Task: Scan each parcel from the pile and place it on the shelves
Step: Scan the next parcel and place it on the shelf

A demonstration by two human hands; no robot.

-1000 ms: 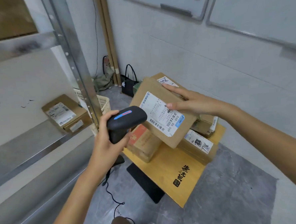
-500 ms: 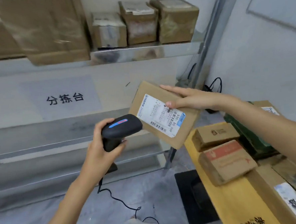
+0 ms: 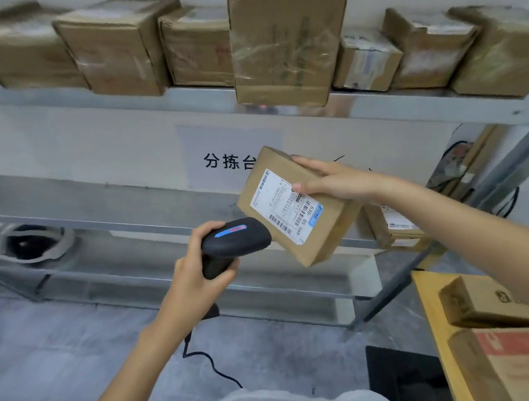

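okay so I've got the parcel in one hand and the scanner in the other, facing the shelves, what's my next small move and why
Probably carry the parcel forward and set it on the middle shelf. Your right hand grips it just in front of that shelf, which shows bare surface, while the upper shelf is crowded with boxes. If it has not read yet, first aim the scanner in your left hand at the label.

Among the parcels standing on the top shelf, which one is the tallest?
The tall carton near the middle of the top shelf. It rises above its neighbours to the frame's top edge, and its front hangs over the shelf lip, with glossy tape across its face.
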